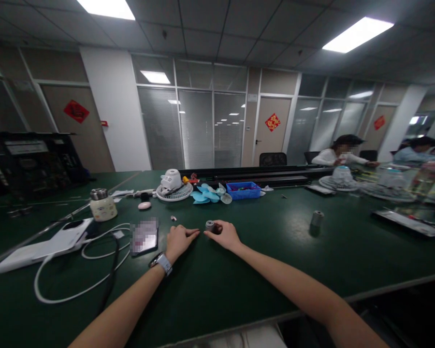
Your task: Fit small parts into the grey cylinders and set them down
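possibly snagging the black cable on the left forearm and dragging it over the bench, by reaching so close; possibly tipping or rolling the gray cylinder, by pinching its round side only with the right hand. pointing the left hand just beside it, not showing clearly whether open or closed. counting one bench, one blue bin, one bottle, one phone, two hands, two cylinders, including a second cylinder standing well apart, rightward.
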Demonstrator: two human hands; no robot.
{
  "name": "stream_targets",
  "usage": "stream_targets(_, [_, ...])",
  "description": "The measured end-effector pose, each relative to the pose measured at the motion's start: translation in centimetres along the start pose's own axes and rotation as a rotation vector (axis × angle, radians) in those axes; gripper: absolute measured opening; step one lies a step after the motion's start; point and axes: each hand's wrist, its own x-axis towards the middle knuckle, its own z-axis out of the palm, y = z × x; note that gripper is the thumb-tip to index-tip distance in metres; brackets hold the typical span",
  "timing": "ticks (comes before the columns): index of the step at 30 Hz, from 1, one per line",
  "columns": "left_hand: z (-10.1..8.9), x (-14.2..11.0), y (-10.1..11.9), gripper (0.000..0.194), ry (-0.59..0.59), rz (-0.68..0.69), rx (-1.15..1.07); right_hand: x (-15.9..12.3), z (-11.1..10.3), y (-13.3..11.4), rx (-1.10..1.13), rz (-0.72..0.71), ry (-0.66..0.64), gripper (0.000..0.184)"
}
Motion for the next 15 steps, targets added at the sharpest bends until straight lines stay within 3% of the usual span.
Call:
stream_targets(9, [0.3,0.7,-0.3,0.043,0.105,-0.024,-0.085,0.3,-0.2,0.1,0.025,0.012,-0.007,0.044])
stream_targets(12, [0.4,0.9,-0.3,0.049,0.141,-0.077,-0.126,1.7,-3.5,1.8,-0.028,0.021,0.111,0.042])
stream_targets(15, [0.3,0.9,-0.2,0.047,0.138,-0.108,-0.16,3.0,-9.4,5.2,-0.233,0.134,0.353,0.04])
